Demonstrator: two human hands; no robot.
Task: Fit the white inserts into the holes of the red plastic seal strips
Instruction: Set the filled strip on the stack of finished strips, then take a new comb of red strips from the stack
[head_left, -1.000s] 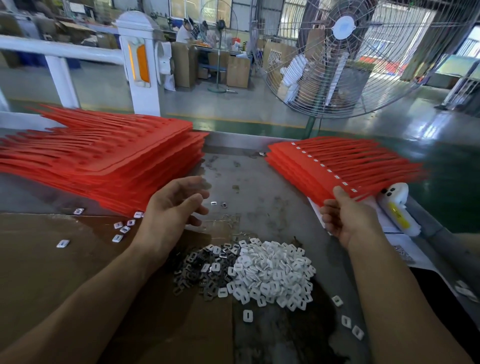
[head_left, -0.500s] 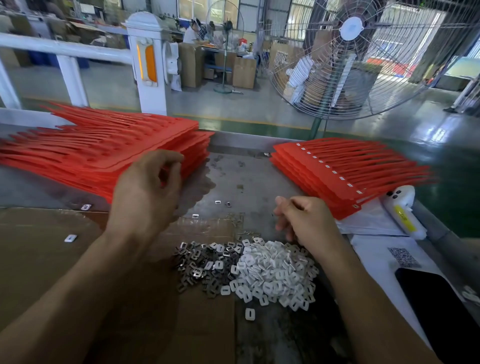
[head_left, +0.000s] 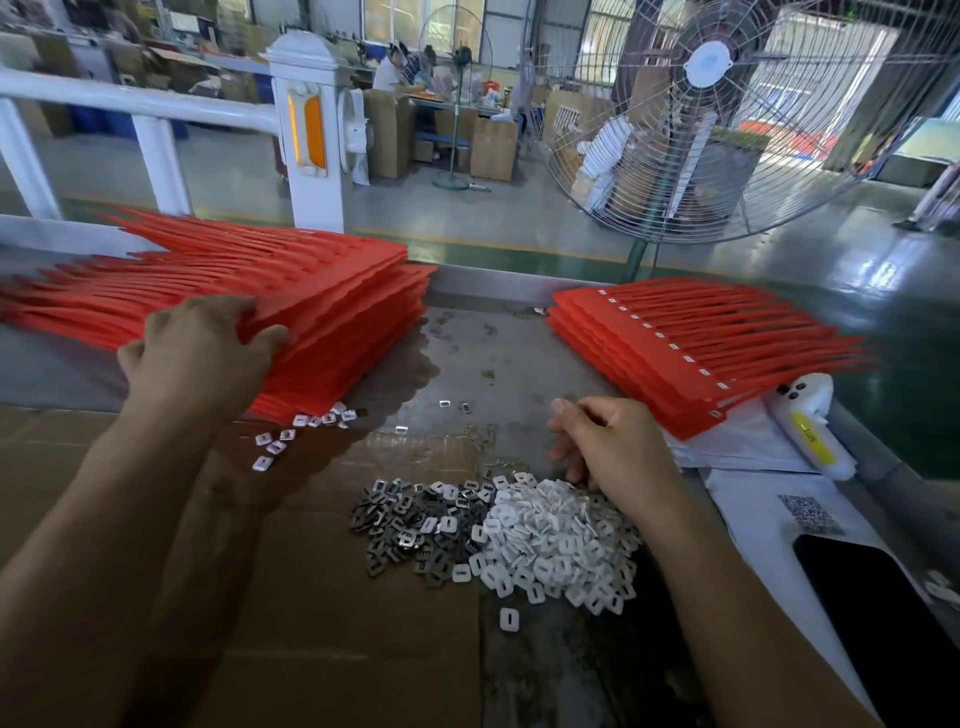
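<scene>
Both bare forearms reach forward from the near edge, the left one angled in from the near left corner, the right one from the near right. The left hand (head_left: 200, 353) lies farther out and to the left, back of the hand up, fingers curled forward with the thumb stretched out to the right. The right hand (head_left: 605, 447) sits nearer and to the right, knuckles up, fingers bent downward and bunched together, their tips hidden beneath the hand.

Worn bench (head_left: 498, 358), cardboard sheet (head_left: 337, 649), red strips (head_left: 337, 312)
</scene>
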